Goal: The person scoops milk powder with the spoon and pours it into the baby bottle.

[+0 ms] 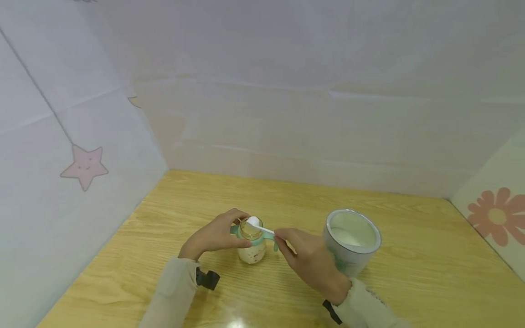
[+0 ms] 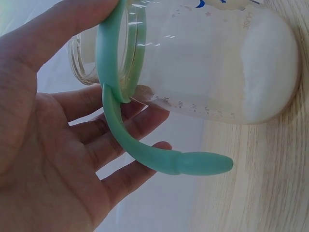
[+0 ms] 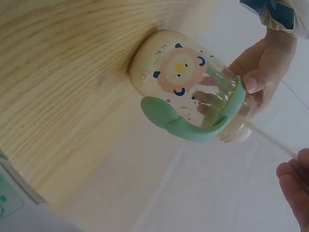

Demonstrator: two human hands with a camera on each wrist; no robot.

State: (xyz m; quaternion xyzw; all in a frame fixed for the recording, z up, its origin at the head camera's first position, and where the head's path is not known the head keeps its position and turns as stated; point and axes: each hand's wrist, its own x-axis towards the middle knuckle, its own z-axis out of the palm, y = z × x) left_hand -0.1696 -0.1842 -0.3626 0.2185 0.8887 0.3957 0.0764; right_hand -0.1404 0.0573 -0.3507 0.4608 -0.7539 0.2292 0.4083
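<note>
A clear baby bottle (image 1: 252, 253) with a green handled collar (image 2: 109, 53) stands upright and uncapped on the table. White powder (image 2: 270, 67) lies at its bottom. My left hand (image 1: 218, 233) holds the bottle around the collar, thumb on the near side and fingers behind. Between thumb and fingers my right hand (image 1: 309, 259) pinches the handle of a white scoop (image 1: 266, 229). The scoop's bowl, heaped with white powder (image 1: 253, 221), is at the bottle's mouth. A cartoon animal print (image 3: 181, 70) decorates the bottle's side.
Just right of my right hand stands a white, open-topped canister (image 1: 355, 248) with pale contents inside. The wooden table (image 1: 197, 196) meets pale hanging sheets (image 1: 287, 123) at the back and sides. Dark wrist straps (image 1: 208, 279) sit at both cuffs.
</note>
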